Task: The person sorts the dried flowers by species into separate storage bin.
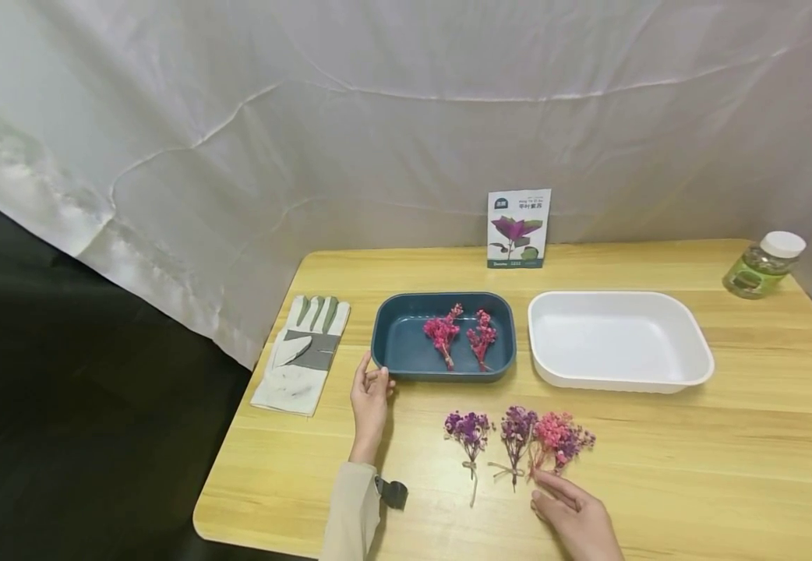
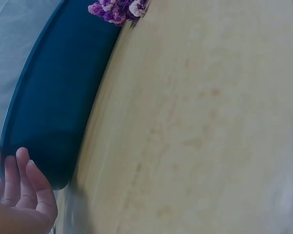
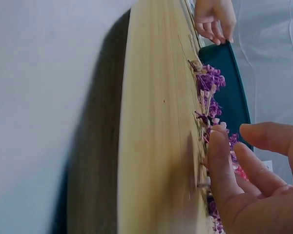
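Observation:
In the head view my left hand (image 1: 371, 397) holds the near left corner of a dark blue tray (image 1: 392, 302), thumb and fingers against its rim and outer wall. Two small bunches of red-pink dried flowers (image 1: 443, 333) lie inside it. My right hand (image 1: 577, 514) is over the table by the stems of a pink dried flower bunch (image 1: 553, 428), thumb and fingers apart. A purple bunch (image 1: 574, 442) partly overlaps the pink one on its right. To the left lie a purple bunch (image 1: 517, 427) and another twine-tied purple bunch (image 1: 467, 430).
A white tray (image 1: 619, 383) stands right of the blue one. A folded work glove (image 1: 301, 358) lies at the left, a seed packet (image 1: 518, 230) leans against the back curtain, and a white-lidded jar (image 1: 764, 269) stands at the far right corner of the wooden table (image 1: 750, 467).

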A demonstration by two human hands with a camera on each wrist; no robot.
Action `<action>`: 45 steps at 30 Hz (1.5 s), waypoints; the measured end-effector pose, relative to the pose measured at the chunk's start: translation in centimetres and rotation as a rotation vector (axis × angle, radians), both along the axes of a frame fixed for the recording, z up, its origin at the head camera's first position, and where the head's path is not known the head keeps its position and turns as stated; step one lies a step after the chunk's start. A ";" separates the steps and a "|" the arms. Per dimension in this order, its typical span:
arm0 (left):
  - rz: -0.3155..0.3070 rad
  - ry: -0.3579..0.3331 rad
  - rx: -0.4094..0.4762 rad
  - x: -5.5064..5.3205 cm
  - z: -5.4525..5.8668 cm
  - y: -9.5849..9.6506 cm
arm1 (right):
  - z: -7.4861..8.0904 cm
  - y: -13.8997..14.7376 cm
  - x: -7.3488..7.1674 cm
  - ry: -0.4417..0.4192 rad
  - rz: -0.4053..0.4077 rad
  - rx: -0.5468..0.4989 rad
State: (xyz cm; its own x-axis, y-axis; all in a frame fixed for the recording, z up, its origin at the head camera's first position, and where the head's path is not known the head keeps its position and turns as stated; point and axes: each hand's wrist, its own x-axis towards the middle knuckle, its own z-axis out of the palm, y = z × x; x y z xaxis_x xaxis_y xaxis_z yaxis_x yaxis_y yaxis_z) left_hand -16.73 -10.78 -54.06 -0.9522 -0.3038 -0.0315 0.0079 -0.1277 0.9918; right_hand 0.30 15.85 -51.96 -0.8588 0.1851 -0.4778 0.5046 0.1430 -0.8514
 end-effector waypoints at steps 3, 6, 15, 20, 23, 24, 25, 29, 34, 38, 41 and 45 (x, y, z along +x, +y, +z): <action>0.001 -0.009 0.001 0.0 0.0 0.0 | 0.0 -0.1 -0.2 -0.007 -0.005 0.000; 0.000 -0.012 0.005 0.0 0.0 0.0 | 0.1 -0.1 -0.3 -0.005 -0.013 0.000; 0.000 -0.009 0.012 0.0 0.1 0.0 | 0.1 -0.5 -0.7 0.023 -0.014 0.015; -0.002 0.005 0.009 0.0 0.1 0.0 | -0.1 -0.8 -1.1 0.027 0.006 0.071; 0.000 0.001 0.018 0.0 0.1 0.0 | -0.3 -0.9 -1.3 0.011 0.011 0.102; 0.001 -0.003 0.021 0.0 0.1 0.0 | -0.3 -0.9 -1.3 0.010 0.014 0.111; 0.001 -0.007 0.024 0.0 0.1 0.0 | -0.3 -0.9 -1.3 0.011 0.015 0.118; 0.001 -0.015 0.028 -0.1 0.0 0.1 | -0.2 -0.8 -1.2 0.022 0.000 0.195; -0.002 -0.011 0.028 -0.1 0.0 0.1 | 0.2 -1.0 -0.9 0.077 -0.067 0.289; -0.004 -0.010 0.028 -0.1 0.1 0.0 | 0.4 -1.3 -0.8 0.110 -0.113 0.259; -0.003 -0.009 0.022 0.0 0.0 0.0 | 0.4 -1.3 -0.8 0.104 -0.138 0.228; 0.000 -0.012 0.011 0.1 -0.1 0.0 | 0.3 -1.1 -0.8 0.069 -0.142 0.172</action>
